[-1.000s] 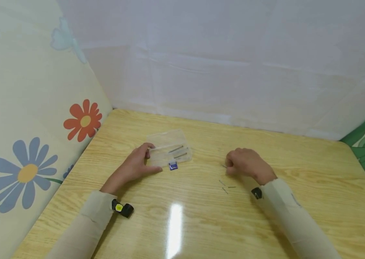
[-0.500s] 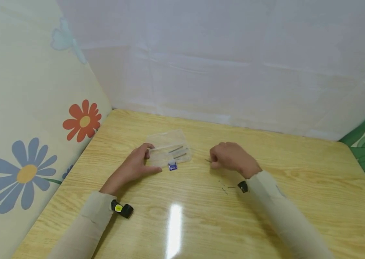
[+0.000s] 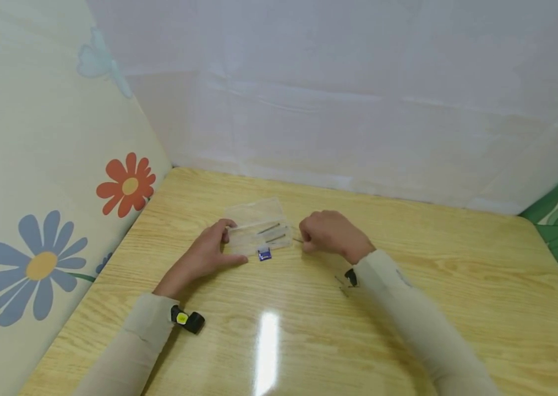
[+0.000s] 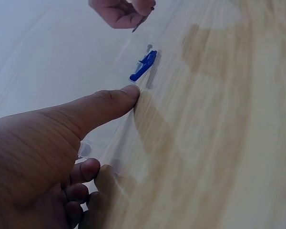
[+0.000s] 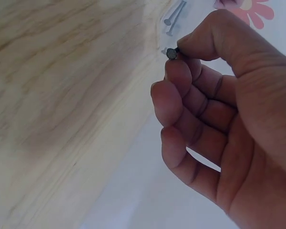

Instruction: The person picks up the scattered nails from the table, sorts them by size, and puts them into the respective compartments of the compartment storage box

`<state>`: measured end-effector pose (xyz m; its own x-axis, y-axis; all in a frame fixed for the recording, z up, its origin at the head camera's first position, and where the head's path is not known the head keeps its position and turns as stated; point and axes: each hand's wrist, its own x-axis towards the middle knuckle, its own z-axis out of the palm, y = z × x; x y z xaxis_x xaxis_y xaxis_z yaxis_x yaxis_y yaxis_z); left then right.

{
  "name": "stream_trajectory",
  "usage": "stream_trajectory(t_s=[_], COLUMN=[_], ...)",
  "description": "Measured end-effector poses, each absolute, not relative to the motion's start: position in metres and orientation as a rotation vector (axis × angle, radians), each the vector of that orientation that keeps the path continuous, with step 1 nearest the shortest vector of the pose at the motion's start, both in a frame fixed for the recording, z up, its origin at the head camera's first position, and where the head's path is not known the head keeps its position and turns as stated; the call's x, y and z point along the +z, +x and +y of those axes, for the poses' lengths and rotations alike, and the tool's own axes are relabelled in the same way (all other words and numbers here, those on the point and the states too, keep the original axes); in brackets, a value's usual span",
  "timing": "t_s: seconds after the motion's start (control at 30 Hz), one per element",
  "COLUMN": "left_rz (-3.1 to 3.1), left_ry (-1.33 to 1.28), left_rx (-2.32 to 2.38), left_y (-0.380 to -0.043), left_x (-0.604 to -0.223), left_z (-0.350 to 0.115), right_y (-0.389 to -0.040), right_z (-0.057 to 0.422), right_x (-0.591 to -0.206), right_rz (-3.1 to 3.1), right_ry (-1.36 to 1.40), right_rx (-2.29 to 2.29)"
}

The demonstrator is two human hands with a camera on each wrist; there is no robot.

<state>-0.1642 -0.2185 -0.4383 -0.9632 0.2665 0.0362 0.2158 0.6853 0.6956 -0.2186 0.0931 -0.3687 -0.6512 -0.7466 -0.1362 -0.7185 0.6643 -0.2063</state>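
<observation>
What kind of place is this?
Probably a small screened-off tabletop workspace: a wooden table boxed in by a white sheet and flower-printed panels, with a clear box of nails.

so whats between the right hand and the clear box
Only bare wooden table and the tip of the nail pinched in the right hand, pointing toward the clear box, in the head view.

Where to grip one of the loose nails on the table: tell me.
Pinch a loose nail across its thin shaft from above with thumb and fingertip; it lies flat on the table, as the right hand pinches its nail.
</observation>
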Motion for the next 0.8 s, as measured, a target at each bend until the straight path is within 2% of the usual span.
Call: stream_trajectory(t_s=[0.8], left_rz=[2.841], left_ry=[0.425], left_rx=[1.144], left_y=[-0.163], left_x=[-0.438], left_z=[-0.218], right_y=[-0.233], right_z=[0.051], right_x=[-0.360], right_rz=[2.616], right_ry=[-1.154], right_rx=[-0.214])
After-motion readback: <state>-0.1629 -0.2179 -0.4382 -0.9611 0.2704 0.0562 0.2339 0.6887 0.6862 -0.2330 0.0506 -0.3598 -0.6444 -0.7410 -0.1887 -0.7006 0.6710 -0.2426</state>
